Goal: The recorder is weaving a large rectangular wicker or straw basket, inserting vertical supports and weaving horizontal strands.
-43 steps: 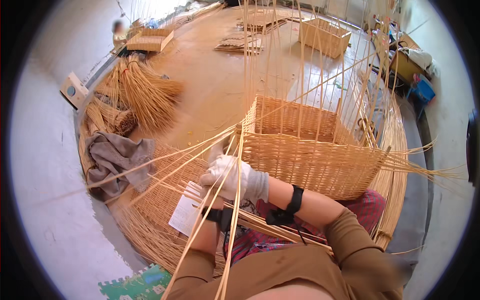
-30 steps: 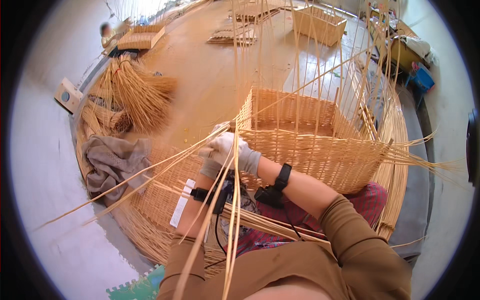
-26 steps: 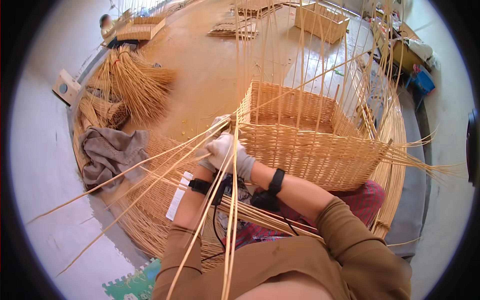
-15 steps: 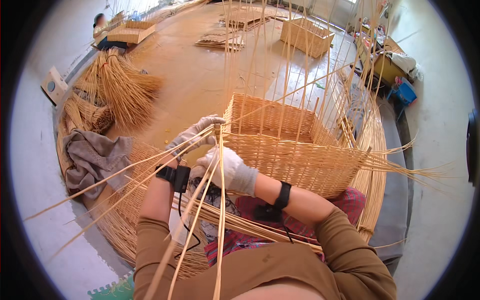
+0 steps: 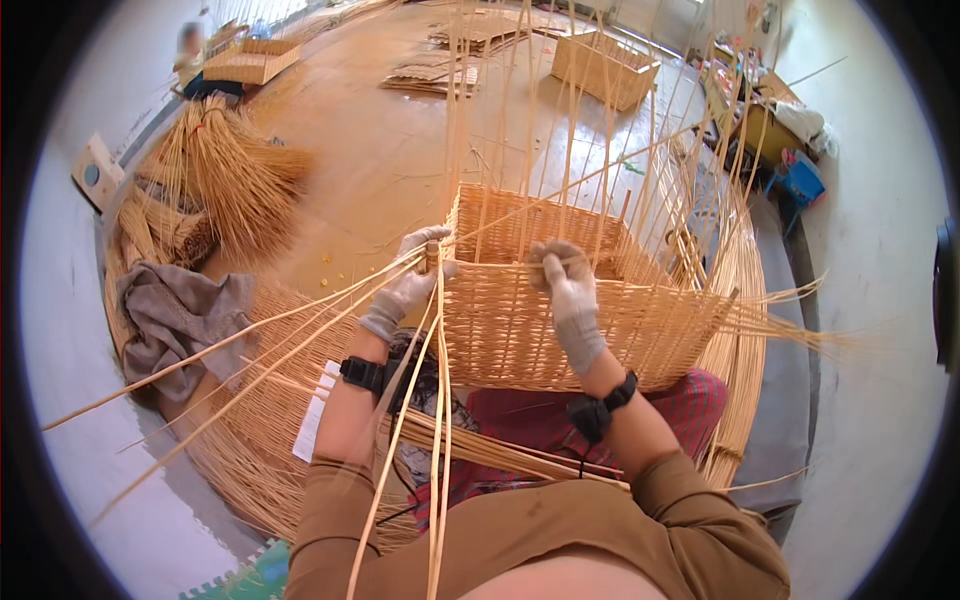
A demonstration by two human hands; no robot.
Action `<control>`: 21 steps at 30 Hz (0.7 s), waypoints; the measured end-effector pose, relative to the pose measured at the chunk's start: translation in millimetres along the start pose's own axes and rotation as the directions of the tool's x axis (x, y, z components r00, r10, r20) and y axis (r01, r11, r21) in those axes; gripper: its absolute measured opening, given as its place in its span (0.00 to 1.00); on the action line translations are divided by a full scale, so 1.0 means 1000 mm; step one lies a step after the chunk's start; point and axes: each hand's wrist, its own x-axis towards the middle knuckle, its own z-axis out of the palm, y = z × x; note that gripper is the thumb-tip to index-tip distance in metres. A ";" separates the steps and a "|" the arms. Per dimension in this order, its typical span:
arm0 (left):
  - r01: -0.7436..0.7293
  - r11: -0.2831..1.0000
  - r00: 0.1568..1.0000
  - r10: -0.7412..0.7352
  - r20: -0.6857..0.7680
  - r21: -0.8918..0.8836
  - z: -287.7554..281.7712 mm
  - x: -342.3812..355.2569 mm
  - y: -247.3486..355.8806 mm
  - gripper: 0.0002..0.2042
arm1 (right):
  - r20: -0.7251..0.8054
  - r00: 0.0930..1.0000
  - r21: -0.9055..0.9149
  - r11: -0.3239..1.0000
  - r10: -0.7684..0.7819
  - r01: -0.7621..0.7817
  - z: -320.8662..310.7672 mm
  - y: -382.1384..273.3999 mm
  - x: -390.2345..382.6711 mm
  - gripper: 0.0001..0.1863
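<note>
A rectangular wicker basket [image 5: 590,325] lies across my lap, with tall upright rods [image 5: 570,130] rising from its walls. At its near left corner my left hand [image 5: 415,275], in a pale glove, is closed around the corner post and the wicker rods [image 5: 240,335] there. Several of these rods fan out to the lower left, and others hang down toward my body. Over the near wall's top edge, my right hand [image 5: 568,285], also gloved, has its fingers curled in a pinch on a thin wicker strand; its fingertips are slightly blurred.
Bundled wicker [image 5: 235,180] and a grey cloth [image 5: 185,315] lie to the left. Long rods [image 5: 740,380] run along my right side. Farther off are another basket [image 5: 605,70], stacked woven panels [image 5: 430,75], a blue stool [image 5: 800,180] and a person [image 5: 190,60] beside a basket.
My right hand has moved right and up from beside my left hand to the near wall's top edge. My left hand stays at the corner, its wrist shifted slightly right.
</note>
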 end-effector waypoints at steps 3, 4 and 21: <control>-0.017 0.999 0.999 0.016 -0.039 -0.030 0.005 0.001 0.001 0.19 | 0.006 0.991 0.020 0.991 -0.135 0.135 0.037 -0.019 0.032 0.13; 0.004 0.998 0.999 -0.007 -0.044 -0.058 0.008 0.001 0.000 0.18 | 0.081 0.991 -0.099 0.988 -0.107 0.115 0.047 -0.027 0.044 0.14; -0.084 0.957 0.969 0.013 -0.246 -0.279 0.040 -0.013 -0.009 0.17 | 0.059 0.950 -0.198 0.929 -0.308 0.313 0.038 -0.050 0.017 0.28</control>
